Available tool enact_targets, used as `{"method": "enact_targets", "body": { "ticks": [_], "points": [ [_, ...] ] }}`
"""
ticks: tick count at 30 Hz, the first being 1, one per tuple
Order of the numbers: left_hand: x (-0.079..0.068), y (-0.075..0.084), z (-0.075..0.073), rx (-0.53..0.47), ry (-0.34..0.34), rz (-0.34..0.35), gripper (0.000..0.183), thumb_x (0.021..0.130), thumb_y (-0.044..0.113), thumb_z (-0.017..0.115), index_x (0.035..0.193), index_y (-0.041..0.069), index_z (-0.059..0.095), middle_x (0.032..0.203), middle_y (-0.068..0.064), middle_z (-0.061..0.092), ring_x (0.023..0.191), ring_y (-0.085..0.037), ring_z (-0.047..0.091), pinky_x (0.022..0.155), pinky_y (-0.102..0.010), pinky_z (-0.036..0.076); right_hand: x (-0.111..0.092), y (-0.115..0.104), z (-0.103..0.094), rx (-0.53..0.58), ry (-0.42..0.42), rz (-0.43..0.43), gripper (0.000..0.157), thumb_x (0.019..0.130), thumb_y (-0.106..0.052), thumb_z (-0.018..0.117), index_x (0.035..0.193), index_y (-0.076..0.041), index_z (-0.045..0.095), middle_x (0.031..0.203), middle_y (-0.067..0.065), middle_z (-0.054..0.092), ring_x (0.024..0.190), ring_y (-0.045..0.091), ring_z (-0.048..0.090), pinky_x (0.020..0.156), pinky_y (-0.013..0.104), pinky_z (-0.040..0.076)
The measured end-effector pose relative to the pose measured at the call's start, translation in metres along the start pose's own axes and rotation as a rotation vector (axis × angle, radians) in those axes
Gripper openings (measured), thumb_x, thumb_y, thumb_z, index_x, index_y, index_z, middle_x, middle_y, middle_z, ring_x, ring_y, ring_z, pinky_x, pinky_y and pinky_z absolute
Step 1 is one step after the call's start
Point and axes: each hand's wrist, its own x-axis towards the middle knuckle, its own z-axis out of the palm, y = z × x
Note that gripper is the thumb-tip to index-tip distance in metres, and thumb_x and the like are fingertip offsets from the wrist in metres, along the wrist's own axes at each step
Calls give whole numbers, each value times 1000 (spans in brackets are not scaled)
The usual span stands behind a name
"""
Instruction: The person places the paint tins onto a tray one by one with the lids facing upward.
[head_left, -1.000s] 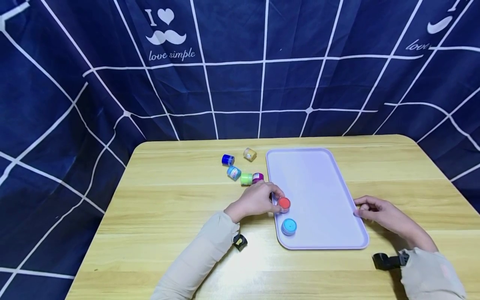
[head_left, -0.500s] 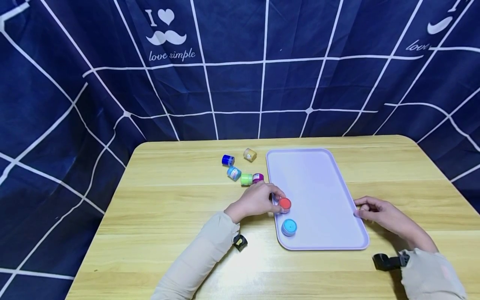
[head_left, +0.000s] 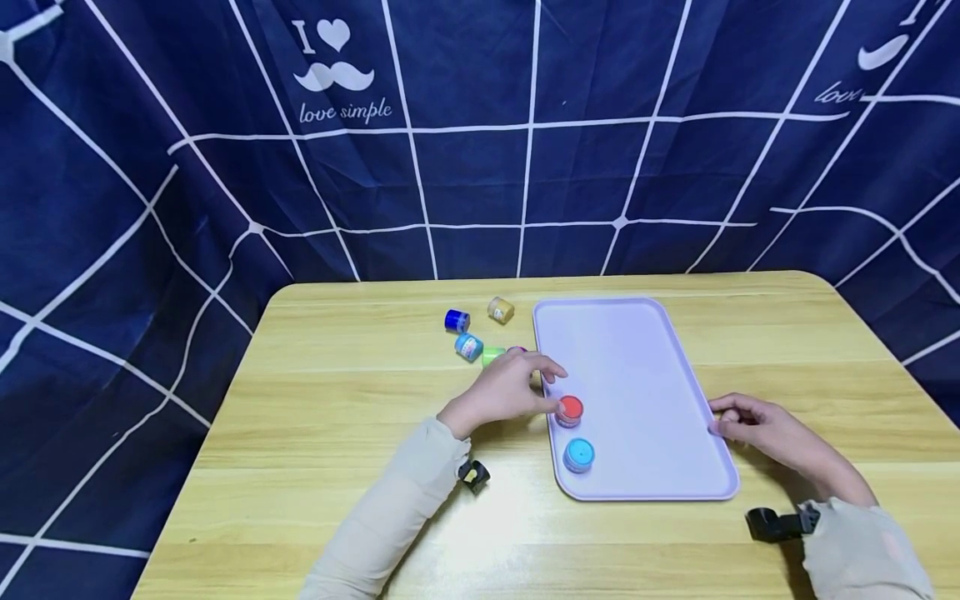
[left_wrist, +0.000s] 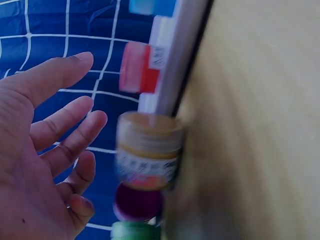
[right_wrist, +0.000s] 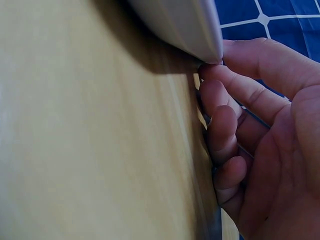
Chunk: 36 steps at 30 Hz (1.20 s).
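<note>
My left hand hovers by the tray's left rim, its fingers spread and apart from the small red-lidded paint jar. That jar stands upright on the pale purple tray, just behind an upright light-blue paint jar. In the left wrist view the red jar lies beyond the fingertips, with nothing in the hand. My right hand pinches the tray's right edge; the right wrist view has the tray rim between thumb and fingers, the other fingers curled.
Left of the tray, several paint jars lie on the wooden table: gold, dark blue, sky blue and green. A purple jar is mostly hidden behind my left hand. A dark-blue curtain hangs behind the table.
My left hand has let go of the red-lidded paint jar, its fingers opening and drawing back slightly left. The jar stays on the tray. My right hand keeps its place at the tray edge.
</note>
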Motion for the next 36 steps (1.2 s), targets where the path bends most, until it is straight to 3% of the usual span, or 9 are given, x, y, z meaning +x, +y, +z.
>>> {"method": "enact_targets", "body": {
  "ticks": [5, 12, 19, 23, 36],
  "points": [
    [-3, -4, -13, -56, 25, -18, 42, 79, 33, 79, 118, 19, 68, 104, 2, 69, 96, -21, 54, 77, -22, 40, 0, 0, -1, 11, -5, -3, 42, 96, -28, 58, 125, 2, 55, 87, -2, 54, 74, 7, 46, 63, 24, 38],
    [-10, -11, -23, -89, 55, -31, 42, 79, 31, 79, 117, 18, 68, 109, 0, 69, 104, -19, 55, 87, -29, 43, 0, 1, -1, 8, -3, 2, 42, 96, -28, 58, 125, 2, 54, 87, -2, 54, 73, 7, 46, 62, 24, 38],
    [-18, -22, -19, -140, 7, -27, 45, 78, 29, 80, 118, 13, 68, 105, -4, 66, 104, -18, 54, 92, -31, 43, 1, 0, 0, 2, -5, 8, 42, 96, -29, 59, 125, 1, 55, 87, -2, 54, 73, 7, 46, 62, 24, 38],
    [-20, -26, -14, -159, -22, -32, 45, 78, 26, 80, 119, 12, 67, 101, -2, 63, 98, -15, 55, 88, -27, 45, 1, 0, -1, 2, -2, -1, 41, 96, -28, 59, 125, 1, 55, 86, -3, 54, 73, 7, 46, 62, 24, 38],
    [-22, -28, -5, -62, -64, -58, 47, 76, 29, 81, 120, 18, 66, 88, 5, 59, 82, -8, 51, 72, -21, 43, 1, 3, 2, 28, -4, -50, 38, 96, -20, 58, 124, 5, 54, 86, -6, 56, 73, 5, 46, 62, 24, 38]
  ]
}}
